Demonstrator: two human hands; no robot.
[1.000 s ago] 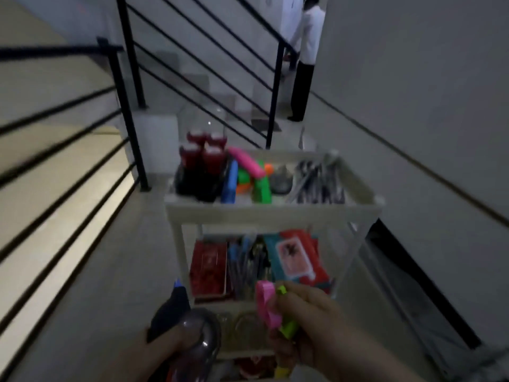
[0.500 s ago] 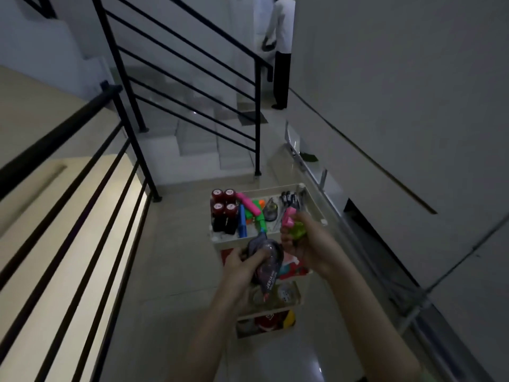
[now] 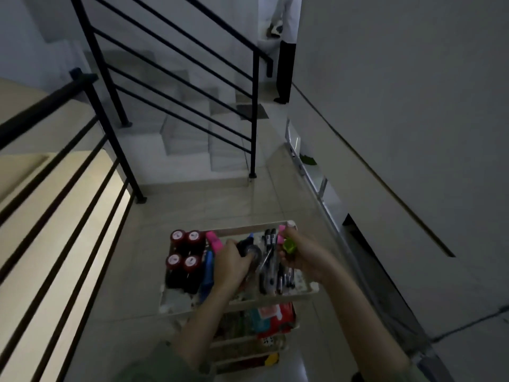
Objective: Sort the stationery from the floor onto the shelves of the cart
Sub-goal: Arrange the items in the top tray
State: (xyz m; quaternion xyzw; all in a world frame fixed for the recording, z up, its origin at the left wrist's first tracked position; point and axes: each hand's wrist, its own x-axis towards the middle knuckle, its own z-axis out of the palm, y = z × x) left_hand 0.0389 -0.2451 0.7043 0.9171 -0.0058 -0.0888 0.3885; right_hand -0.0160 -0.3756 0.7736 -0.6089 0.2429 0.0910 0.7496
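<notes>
Here the left hand (image 3: 230, 264) curls its fingers round a dark tape dispenser (image 3: 249, 250) over the top shelf (image 3: 286, 295) of the cart, while the right hand (image 3: 298, 253) pinches pink and green highlighters (image 3: 286, 241). All look light, rigid, smooth plastic; gripping the dispenser's flat sides and the highlighters' barrels seems safest.

We see bare tiled floor (image 3: 209, 205) left of and beyond the cart (image 3: 303, 292); black railing (image 3: 110, 128) bounds the left, grey wall (image 3: 399, 106) crowds its right.

Black railing (image 3: 176, 78) beside stairs (image 3: 187, 139); person (image 3: 285, 48) standing beyond.
</notes>
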